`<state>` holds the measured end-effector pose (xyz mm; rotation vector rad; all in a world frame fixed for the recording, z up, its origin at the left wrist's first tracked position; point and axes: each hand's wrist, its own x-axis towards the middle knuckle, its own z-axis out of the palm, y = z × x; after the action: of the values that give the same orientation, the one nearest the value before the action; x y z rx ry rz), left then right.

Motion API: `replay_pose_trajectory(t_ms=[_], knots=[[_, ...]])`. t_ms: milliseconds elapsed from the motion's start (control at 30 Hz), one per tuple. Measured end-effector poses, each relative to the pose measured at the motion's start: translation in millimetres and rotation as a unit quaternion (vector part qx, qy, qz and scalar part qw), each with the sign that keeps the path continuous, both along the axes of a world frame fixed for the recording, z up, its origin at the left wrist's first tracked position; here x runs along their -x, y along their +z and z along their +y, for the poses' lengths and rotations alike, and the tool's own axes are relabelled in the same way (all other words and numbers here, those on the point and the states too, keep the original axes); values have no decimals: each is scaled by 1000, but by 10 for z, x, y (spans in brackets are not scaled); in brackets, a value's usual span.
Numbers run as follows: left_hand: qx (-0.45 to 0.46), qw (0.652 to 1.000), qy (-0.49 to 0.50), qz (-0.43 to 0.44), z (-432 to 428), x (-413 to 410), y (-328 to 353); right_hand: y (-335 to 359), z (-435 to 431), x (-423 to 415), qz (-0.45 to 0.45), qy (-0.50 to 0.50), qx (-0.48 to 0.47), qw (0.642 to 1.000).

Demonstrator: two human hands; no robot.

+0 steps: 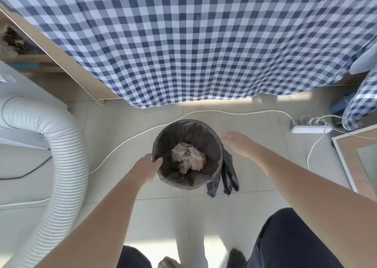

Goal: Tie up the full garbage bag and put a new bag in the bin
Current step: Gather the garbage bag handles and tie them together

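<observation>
Nearest you: your left hand [148,166] is at the near-left rim of the round dark bin [220,166], thumb laid on the edge. Its other fingers are hidden, so grip cannot be told. It is probably there to steady the bin or catch the liner's edge.

The black plastic garbage bag [169,137] lines the bin, untied, with crumpled clear plastic rubbish [187,157] inside.

Folded black spare bags [226,174] lie on the floor against the bin's right side, handy for relining.

Your right hand [237,143], fingers straight and close together, blurred, hovers beside the far-right rim, holding nothing.

Beyond: white cord [224,111], blue-checked cloth [183,43].
</observation>
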<state>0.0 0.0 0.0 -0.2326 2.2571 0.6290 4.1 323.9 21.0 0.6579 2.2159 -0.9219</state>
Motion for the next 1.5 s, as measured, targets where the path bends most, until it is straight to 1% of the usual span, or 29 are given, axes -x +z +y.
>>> replay_pose_trajectory(t_ms=[100, 167, 233, 300, 367, 500, 600, 667, 767, 800, 867, 933, 1000, 1067, 1167, 1233, 1333, 1367, 1433, 1500], knots=[[-24, 997, 74, 3, 18, -76, -329, -321, -33, -9, -20, -73, 19, 997], [-49, 990, 135, 0, 6, -111, -519, -503, -63, 0, -27, -116, 51, 992], [-72, 978, 193, -21, -8, -159, -657, -749, -60, 28, -35, -152, 84, 984], [-103, 969, 217, -57, -10, -199, -755, -1001, -49, 82, -39, -190, 116, 974], [-133, 963, 221, -75, 0, -231, -829, -1116, -92, 111, -31, -218, 138, 966], [-186, 945, 265, -53, -28, -227, -1004, -1177, -133, 134, -7, -235, 168, 957], [-252, 908, 328, -73, -91, -236, -1116, -1275, -68, 171, 14, -245, 190, 951], [-299, 884, 349, -86, -107, -244, -1128, -1244, -47, 162, 32, -256, 201, 945], [-342, 858, 374, -86, -115, -202, -1067, -1258, 40, 180, 67, -289, 235, 926], [-356, 843, 393, -86, -134, -179, -1057, -1258, 72, 180, 78, -301, 236, 920], [-370, 807, 451, -84, -204, -129, -1076, -1245, 137, 173, 88, -309, 219, 921], [-374, 772, 508, -76, -279, -73, -1089, -1196, 193, 152, 70, -296, 202, 931], [-379, 763, 519, -73, -319, -29, -1058, -1115, 238, 129, 64, -269, 183, 943], [-386, 775, 493, -88, -319, -13, -1007, -1008, 257, 90, 68, -242, 172, 953], [-370, 825, 408, -126, -308, -17, -930, -926, 290, 19, 71, -233, 167, 955], [-343, 849, 383, -119, -306, -7, -891, -883, 297, -3, 80, -242, 183, 950], [-240, 911, 336, -20, -267, 15, -837, -789, 273, 5, 122, -257, 201, 937], [-212, 923, 322, 16, -233, 16, -815, -758, 255, 14, 133, -253, 202, 937], [-195, 929, 304, 76, -136, 25, -771, -700, 202, 17, 152, -233, 199, 940], [-208, 927, 287, 121, -26, 46, -727, -678, 145, 9, 160, -205, 179, 949]])
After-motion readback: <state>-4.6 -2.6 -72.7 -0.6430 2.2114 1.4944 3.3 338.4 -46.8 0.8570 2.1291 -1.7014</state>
